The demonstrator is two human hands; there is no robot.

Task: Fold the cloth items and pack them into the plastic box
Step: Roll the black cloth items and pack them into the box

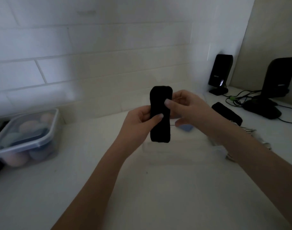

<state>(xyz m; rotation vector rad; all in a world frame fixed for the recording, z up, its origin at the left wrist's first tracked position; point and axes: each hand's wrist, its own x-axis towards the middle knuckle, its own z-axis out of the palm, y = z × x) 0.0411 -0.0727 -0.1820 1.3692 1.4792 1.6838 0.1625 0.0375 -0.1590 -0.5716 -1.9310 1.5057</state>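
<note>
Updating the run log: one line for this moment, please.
stage: folding | left hand and right hand: pinch black cloth, upright above clear plastic box | packed: not yet

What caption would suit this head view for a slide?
Both hands, left and right, hold a black cloth upright above a clear plastic box.

We see a clear plastic box only faintly, partly hidden behind a black cloth. A lidded container is cut off at the left edge.
</note>
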